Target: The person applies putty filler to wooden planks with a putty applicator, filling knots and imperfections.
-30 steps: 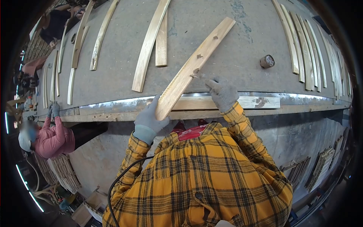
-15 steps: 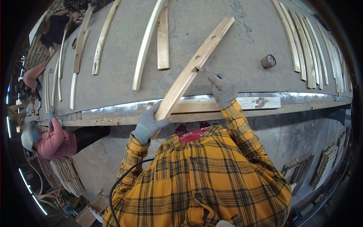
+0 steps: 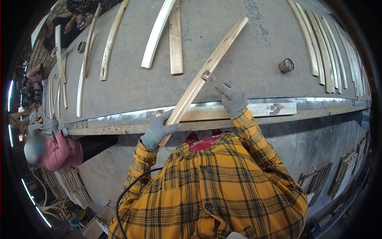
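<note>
My gloved left hand (image 3: 159,130) is wrapped round the near end of a wooden strip (image 3: 192,92), which slants away to the upper right over the table. Dark knots or filler patches mark the strip. My gloved right hand (image 3: 232,98) grips a small putty knife (image 3: 211,79), its tip at a dark spot midway along the strip; the fingers hide most of its handle. Under the slanted strip, another wooden strip (image 3: 238,111) with a dark patch lies along the table's front edge.
A small brown-stained can (image 3: 286,65) stands on the grey table (image 3: 254,59). Several strips (image 3: 324,55) lie at the right, others (image 3: 176,44) towards the far side. A person in pink (image 3: 59,151) is at the left edge, with more people's arms (image 3: 71,26) at the far left.
The strip in my left hand has turned slightly about its length, and the putty knife has shifted a little towards me. Beyond, a pale strip has moved away, and strips at far left have shifted.
</note>
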A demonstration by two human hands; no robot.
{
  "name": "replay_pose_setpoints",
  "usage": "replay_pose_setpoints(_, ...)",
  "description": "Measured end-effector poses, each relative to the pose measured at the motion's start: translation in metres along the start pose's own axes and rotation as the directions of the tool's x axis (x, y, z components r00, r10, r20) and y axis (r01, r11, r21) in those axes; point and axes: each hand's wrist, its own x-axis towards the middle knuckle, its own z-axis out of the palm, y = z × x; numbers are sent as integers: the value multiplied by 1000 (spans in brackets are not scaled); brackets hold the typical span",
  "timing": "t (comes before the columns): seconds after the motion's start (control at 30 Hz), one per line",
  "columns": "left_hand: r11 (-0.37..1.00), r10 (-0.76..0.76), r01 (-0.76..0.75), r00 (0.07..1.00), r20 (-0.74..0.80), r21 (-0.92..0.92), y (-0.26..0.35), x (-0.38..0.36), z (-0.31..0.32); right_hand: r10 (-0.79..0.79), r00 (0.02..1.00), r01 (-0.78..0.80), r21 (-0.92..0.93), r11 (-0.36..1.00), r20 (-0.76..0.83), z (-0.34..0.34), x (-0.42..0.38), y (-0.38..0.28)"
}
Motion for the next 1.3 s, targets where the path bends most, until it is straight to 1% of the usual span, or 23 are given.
replay_pose_setpoints(0.07,1000,10,-10,1000,5,-27,0,1,0,1,1000,-1,14,1000,8,-4,3,-2)
replay_pose_setpoints(0.13,999,20,-19,1000,9,-51,3,1,2,140,990,-140,92,986,-1,-8,8,3)
replay_pose_setpoints(0.17,999,5,-4,1000,24,-44,7,0,1,142,990,-141,92,986,-3,-6,7,3)
replay_pose_setpoints(0.23,999,-7,9,999,39,-34,11,1,1,85,996,-84,-16,996,22,-1,3,2)
replay_pose_setpoints(0.27,999,-24,26,999,43,-33,12,2,1,86,996,-86,-17,996,22,-2,3,1)
replay_pose_setpoints(0.33,999,-41,43,998,53,-31,14,3,2,-57,998,56,-36,998,-31,-6,2,0)
replay_pose_setpoints(0.37,998,-46,49,997,58,-44,13,3,1,-55,998,54,-39,998,-33,-5,3,2)
replay_pose_setpoints(0.43,997,-47,50,997,65,-56,11,5,3,150,986,-145,72,987,-67,-3,6,8)
replay_pose_setpoints(0.47,998,-10,14,998,59,-69,10,6,4,150,986,-145,70,987,-71,-2,5,7)
replay_pose_setpoints(0.5,997,24,-20,998,52,-79,9,7,5,161,987,-159,54,986,-25,-2,4,6)
replay_pose_setpoints(0.53,997,26,-22,998,53,-77,9,8,5,171,985,-172,38,984,21,-1,3,4)
replay_pose_setpoints(0.57,997,25,-21,998,57,-73,12,8,7,173,985,-173,39,984,18,-7,2,2)
replay_pose_setpoints(0.63,997,25,-21,997,66,-70,9,11,8,-12,1000,12,-8,1000,14,-13,-1,-3)
replay_pose_setpoints(0.67,996,20,-13,997,74,-84,7,13,8,-11,1000,11,-12,1000,10,-14,0,-1)
replay_pose_setpoints(0.73,995,13,-4,996,83,-99,5,13,7,100,995,-99,23,995,-5,-15,4,4)
replay_pose_setpoints(0.87,994,7,5,995,103,-113,14,14,11,142,990,-140,80,987,-22,-8,9,17)
replay_pose_setpoints(0.93,991,3,12,994,111,-135,14,14,11,79,993,-78,6,997,-92,1,8,19)
replay_pose_setpoints(0.97,990,-20,37,992,125,-135,15,15,11,78,993,-78,8,997,-90,1,7,20)
replay_pose_setpoints(1.03,989,-42,60,990,136,-132,17,15,11,27,996,-45,-218,975,-84,-1,3,20)
replay_pose_setpoints(1.1,992,-26,39,994,108,-124,16,15,13,0,993,-26,-210,977,-121,-3,-6,33)
replay_pose_setpoints(1.17,992,-36,48,994,105,-117,16,16,12,-20,988,-12,-207,978,-155,-8,-9,29)
replay_pose_setpoints(1.23,992,-47,59,993,106,-108,17,16,12,48,989,-83,-256,963,-143,-18,-9,22)
replay_pose_setpoints(1.3,999,-47,49,994,102,-16,26,15,14,29,989,-68,-264,962,-147,-19,0,23)
